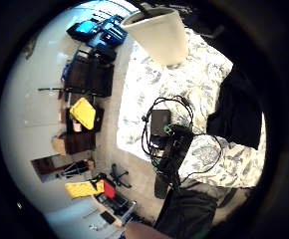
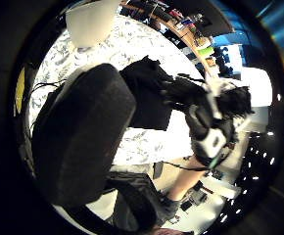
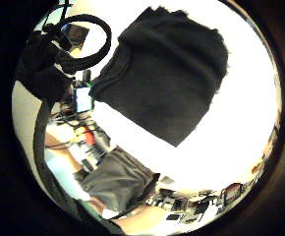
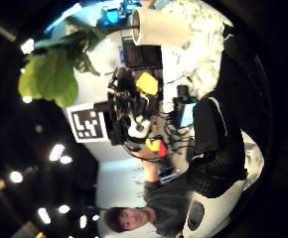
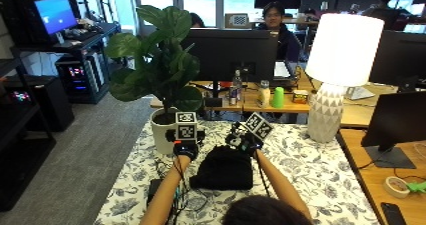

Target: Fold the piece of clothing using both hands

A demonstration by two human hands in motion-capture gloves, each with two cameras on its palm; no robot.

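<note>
The black garment (image 5: pixel 224 169) lies bunched on the flowery tabletop (image 5: pixel 313 170). It looks soft, light and floppy. Best grab 2 corners. The left hand (image 5: pixel 186 149) and right hand (image 5: pixel 243 141) hover above, holding nothing; I cannot tell how far their fingers open.

A black garment (image 5: pixel 223 168) lies at the lower centre of the frame on a white tablecloth (image 5: pixel 313 170) printed with grey-blue leaves. Black gloves cover the left hand (image 5: pixel 186 149) and right hand (image 5: pixel 242 141). A white lamp (image 5: pixel 339 65) stands upper right, a green plant (image 5: pixel 156 60) upper left.
</note>
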